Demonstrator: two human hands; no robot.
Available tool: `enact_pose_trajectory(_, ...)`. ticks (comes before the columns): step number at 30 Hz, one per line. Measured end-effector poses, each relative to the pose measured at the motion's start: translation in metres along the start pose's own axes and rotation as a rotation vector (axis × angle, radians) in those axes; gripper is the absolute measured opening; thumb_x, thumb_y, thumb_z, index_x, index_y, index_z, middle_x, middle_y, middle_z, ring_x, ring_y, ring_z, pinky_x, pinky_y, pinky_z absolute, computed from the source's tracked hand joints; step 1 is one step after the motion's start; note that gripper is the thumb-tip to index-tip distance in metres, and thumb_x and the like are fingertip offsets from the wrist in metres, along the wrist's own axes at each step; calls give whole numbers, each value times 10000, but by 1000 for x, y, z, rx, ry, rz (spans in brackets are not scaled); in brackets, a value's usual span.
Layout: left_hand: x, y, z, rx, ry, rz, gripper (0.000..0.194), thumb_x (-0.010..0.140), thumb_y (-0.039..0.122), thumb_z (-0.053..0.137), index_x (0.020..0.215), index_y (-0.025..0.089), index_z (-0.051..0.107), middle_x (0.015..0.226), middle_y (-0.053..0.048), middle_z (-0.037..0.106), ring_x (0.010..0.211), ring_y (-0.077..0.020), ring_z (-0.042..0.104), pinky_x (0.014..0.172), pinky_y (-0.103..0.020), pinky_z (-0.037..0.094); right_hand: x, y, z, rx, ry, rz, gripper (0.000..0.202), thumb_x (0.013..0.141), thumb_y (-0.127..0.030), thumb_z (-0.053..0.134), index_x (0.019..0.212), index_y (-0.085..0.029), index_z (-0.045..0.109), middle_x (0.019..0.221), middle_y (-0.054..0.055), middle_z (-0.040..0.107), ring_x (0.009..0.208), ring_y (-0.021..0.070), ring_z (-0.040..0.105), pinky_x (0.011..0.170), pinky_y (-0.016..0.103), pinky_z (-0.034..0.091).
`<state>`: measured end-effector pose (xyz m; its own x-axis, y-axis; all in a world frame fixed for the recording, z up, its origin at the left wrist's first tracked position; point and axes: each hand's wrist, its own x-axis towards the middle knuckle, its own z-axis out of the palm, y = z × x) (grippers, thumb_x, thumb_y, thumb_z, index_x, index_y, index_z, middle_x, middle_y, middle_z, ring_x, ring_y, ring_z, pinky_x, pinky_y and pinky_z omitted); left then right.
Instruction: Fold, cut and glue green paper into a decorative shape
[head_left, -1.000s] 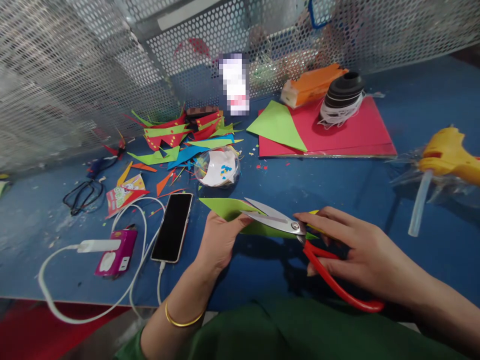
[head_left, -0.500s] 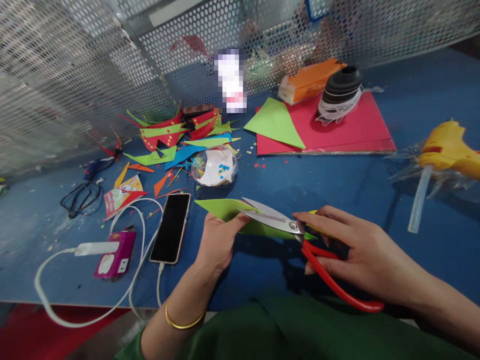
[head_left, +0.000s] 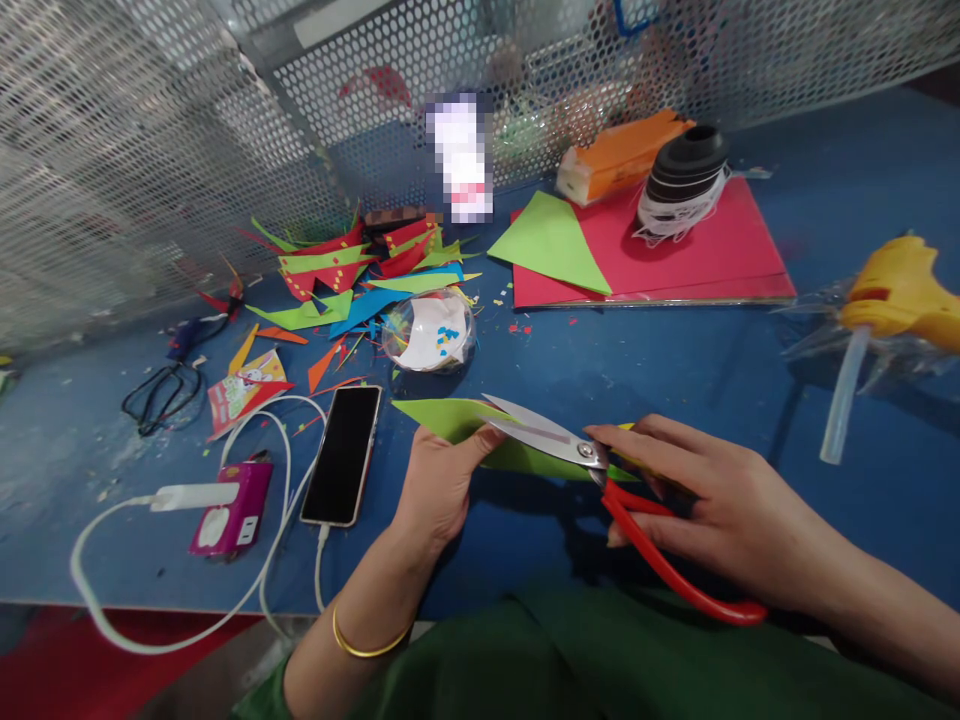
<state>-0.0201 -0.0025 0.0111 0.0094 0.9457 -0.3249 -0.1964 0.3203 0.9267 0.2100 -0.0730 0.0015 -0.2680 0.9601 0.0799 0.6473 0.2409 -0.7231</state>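
My left hand (head_left: 439, 485) pinches a light-green sheet of paper (head_left: 431, 412) between thumb and fingers, above the table's near part. My right hand (head_left: 697, 490) is wrapped round the red handles of a pair of scissors (head_left: 555, 440). Their silver blades point left and lie across the green sheet, the tips near my left thumb. Part of the sheet shows below the blades. Something yellow (head_left: 637, 450) shows under my right fingers; I cannot make out what it is.
A phone (head_left: 343, 455) on a white cable lies left of my hands, beside a purple pack (head_left: 232, 508). Beyond are a clear round container (head_left: 427, 340), coloured paper scraps (head_left: 315, 312), red sheets (head_left: 697, 270) under a black spool (head_left: 681, 180), and a yellow glue gun (head_left: 885, 285) at right.
Both hands stay nearly in place. The scissor blades look slightly closer together on the green paper, and the view has shifted a little.
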Motion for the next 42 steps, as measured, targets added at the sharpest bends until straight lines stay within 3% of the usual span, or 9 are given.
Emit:
enact_pose_trajectory(10, 0, -4, -4, -24, -53, -15, 212, 598, 236, 891, 768, 180, 777, 890, -50, 786, 878, -223, 724, 841, -335, 581, -3, 6, 4, 34, 0, 3, 483, 915, -497, 605, 1378, -359, 588, 973, 28, 678, 676, 147, 646, 616, 259, 549)
enact_pose_trajectory(15, 1, -2, -6, 8, -29, -48, 269, 575, 295, 915, 765, 158, 782, 812, -65, 780, 747, -208, 711, 770, -331, 586, -1, -1, -1, 69, 43, 43, 561, 844, -525, 697, 1350, -304, 602, 841, 9, 626, 654, 146, 612, 604, 253, 545)
enact_pose_trajectory(20, 3, 2, -8, 16, 5, -20, 276, 564, 289, 919, 776, 172, 786, 801, -36, 774, 739, -187, 705, 741, -285, 576, 0, -5, -8, 131, -60, 24, 659, 818, -485, 736, 1412, -282, 539, 955, 47, 640, 691, 148, 635, 606, 250, 570)
enact_pose_trajectory(24, 3, 3, -9, 18, 0, 11, 221, 566, 258, 904, 723, 178, 771, 725, -4, 751, 695, -157, 686, 711, -252, 568, 2, -4, -7, 29, -23, -2, 654, 790, -513, 749, 1371, -260, 587, 991, 75, 651, 718, 174, 649, 632, 293, 583)
enact_pose_trajectory(30, 3, 0, -8, 33, -50, 42, 201, 606, 257, 882, 760, 170, 784, 783, -27, 777, 732, -171, 710, 733, -268, 579, 0, 0, -3, -52, 18, -71, 632, 827, -479, 729, 1400, -282, 547, 1050, 64, 640, 798, 180, 676, 704, 304, 584)
enact_pose_trajectory(42, 1, -1, -6, 24, -52, 24, 212, 603, 243, 879, 774, 158, 787, 793, -54, 781, 709, -199, 718, 740, -327, 597, 2, -2, -4, -91, 25, -83, 553, 875, -481, 665, 1363, -229, 602, 1034, 78, 683, 763, 181, 694, 664, 290, 592)
